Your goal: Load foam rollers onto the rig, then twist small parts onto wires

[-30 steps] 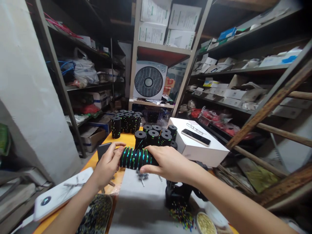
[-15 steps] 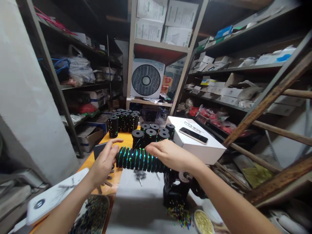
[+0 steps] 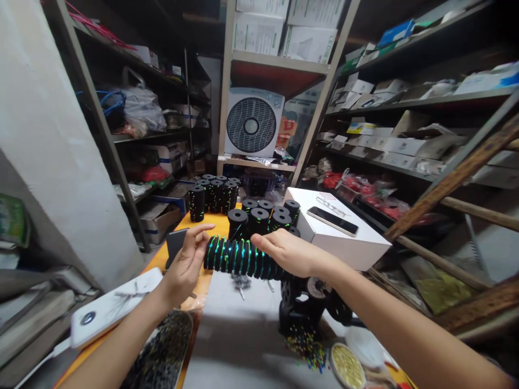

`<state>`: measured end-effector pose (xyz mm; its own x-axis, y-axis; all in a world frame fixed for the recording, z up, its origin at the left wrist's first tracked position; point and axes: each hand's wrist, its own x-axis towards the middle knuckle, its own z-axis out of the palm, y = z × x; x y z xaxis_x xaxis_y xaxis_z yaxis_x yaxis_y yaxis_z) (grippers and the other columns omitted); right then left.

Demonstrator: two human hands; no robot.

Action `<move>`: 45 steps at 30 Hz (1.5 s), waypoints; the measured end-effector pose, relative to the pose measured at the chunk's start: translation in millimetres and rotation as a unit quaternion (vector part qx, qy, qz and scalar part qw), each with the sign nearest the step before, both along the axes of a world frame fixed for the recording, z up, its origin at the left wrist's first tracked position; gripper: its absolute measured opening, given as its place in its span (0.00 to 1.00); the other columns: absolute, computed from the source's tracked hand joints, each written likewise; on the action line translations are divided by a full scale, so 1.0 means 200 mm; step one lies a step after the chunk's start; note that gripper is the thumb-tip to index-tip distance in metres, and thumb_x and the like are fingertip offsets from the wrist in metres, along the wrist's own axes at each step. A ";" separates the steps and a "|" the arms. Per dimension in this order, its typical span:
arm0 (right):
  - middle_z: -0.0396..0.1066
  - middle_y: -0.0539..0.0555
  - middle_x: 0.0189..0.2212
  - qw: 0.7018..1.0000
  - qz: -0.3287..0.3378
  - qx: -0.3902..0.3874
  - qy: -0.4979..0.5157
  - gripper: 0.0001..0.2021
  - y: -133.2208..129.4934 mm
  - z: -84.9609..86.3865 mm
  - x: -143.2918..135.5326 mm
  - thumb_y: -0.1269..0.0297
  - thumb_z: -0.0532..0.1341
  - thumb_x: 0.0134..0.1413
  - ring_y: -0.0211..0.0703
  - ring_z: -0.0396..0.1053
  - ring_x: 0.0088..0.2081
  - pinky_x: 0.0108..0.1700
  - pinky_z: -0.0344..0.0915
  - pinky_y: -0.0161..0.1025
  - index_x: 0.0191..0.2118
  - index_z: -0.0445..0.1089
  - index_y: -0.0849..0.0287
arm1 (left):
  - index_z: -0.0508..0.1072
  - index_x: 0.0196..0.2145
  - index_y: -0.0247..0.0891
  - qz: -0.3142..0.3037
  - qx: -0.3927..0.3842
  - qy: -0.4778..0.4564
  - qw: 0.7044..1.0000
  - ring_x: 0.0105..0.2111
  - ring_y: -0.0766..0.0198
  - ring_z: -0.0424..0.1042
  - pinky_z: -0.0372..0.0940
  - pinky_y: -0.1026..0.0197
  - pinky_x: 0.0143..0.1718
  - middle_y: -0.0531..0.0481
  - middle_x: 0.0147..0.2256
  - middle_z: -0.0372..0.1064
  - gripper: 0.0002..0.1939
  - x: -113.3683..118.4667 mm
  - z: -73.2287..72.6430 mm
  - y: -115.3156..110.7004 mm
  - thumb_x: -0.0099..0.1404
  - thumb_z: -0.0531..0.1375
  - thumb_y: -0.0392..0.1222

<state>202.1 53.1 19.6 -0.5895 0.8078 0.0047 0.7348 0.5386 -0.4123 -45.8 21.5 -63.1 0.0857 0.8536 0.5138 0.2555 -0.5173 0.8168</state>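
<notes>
**Two Hands at a Ridged Roll in a Crowded Storeroom**

The left hand (image 3: pixel 186 266) has thumb and fingertips drawn close together at the near-left end of a black, ridged roll (image 3: pixel 233 258) banded in green and blue; whether they grip it cannot be told. The right hand (image 3: pixel 288 253) lies over the roll's other end, fingers side by side, its underside hidden. The roll is held sideways above a pale sheet (image 3: pixel 227 337) on an orange surface (image 3: pixel 223 223).

Below the right hand stands a black machine (image 3: pixel 300 314), with coloured bits (image 3: pixel 308 348) before it and a dish (image 3: pixel 347 366) of golden ones nearby. Beside the left forearm are a tray (image 3: pixel 190 329) of dark bits and a white device (image 3: pixel 117 307) with a cable (image 3: pixel 42 359). Beyond the roll, black spools (image 3: pixel 259 222) stand upright in two clusters, next to a white box (image 3: pixel 344 248) topped by a phone (image 3: pixel 332 221) and glasses (image 3: pixel 330 206). Behind, a fan (image 3: pixel 252 124) sits on a shelf (image 3: pixel 247 162).
</notes>
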 end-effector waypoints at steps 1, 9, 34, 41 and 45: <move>0.64 0.44 0.22 1.000 -0.002 -0.003 0.000 0.22 0.00 0.00 0.00 0.48 0.53 0.68 0.34 0.63 0.22 0.29 0.64 0.36 0.30 0.68 0.61 | 0.61 0.56 0.48 0.002 -0.008 0.006 1.000 0.31 0.60 0.59 0.56 0.57 0.37 0.55 0.34 0.58 0.15 0.00 0.01 0.00 0.75 0.46 0.46; 0.72 0.48 0.31 1.000 -0.023 -0.017 -0.010 0.16 0.03 -0.01 0.00 0.52 0.57 0.67 0.38 0.71 0.29 0.34 0.71 0.38 0.39 0.71 0.62 | 0.64 0.53 0.48 -0.019 -0.003 -0.056 0.998 0.29 0.61 0.56 0.55 0.58 0.33 0.55 0.33 0.58 0.14 0.01 -0.02 0.01 0.74 0.49 0.50; 0.67 0.50 0.21 0.989 -0.027 0.112 0.093 0.23 -0.12 -0.01 -0.04 0.48 0.53 0.65 0.42 0.62 0.25 0.31 0.53 0.40 0.24 0.68 0.56 | 0.72 0.35 0.34 -0.165 -0.296 -0.360 0.869 0.22 0.70 0.70 0.65 0.66 0.25 0.57 0.25 0.69 0.19 0.17 -0.01 -0.18 0.51 0.75 0.42; 0.68 0.59 0.49 0.884 -0.152 0.280 0.342 0.21 -0.40 -0.12 0.01 0.52 0.41 0.71 0.52 0.65 0.50 0.52 0.59 0.51 0.58 0.62 0.52 | 0.73 0.35 0.34 -0.201 -0.303 -0.328 0.872 0.21 0.70 0.68 0.66 0.66 0.21 0.56 0.28 0.69 0.03 0.19 -0.10 -0.09 0.68 0.62 0.36; 0.74 0.55 0.36 0.795 -0.262 0.094 0.539 0.17 -0.70 -0.36 -0.05 0.54 0.54 0.67 0.48 0.70 0.37 0.41 0.65 0.45 0.56 0.67 0.50 | 0.73 0.37 0.34 -0.234 -0.310 -0.297 0.873 0.24 0.68 0.71 0.69 0.64 0.25 0.54 0.31 0.72 0.03 0.17 -0.10 -0.07 0.68 0.62 0.36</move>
<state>191.7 -86.2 -52.3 0.2552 0.8664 0.4292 0.1539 0.4018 -0.9027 -12.1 7.4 -83.9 0.3747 0.9264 0.0383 -0.4277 0.1361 0.8936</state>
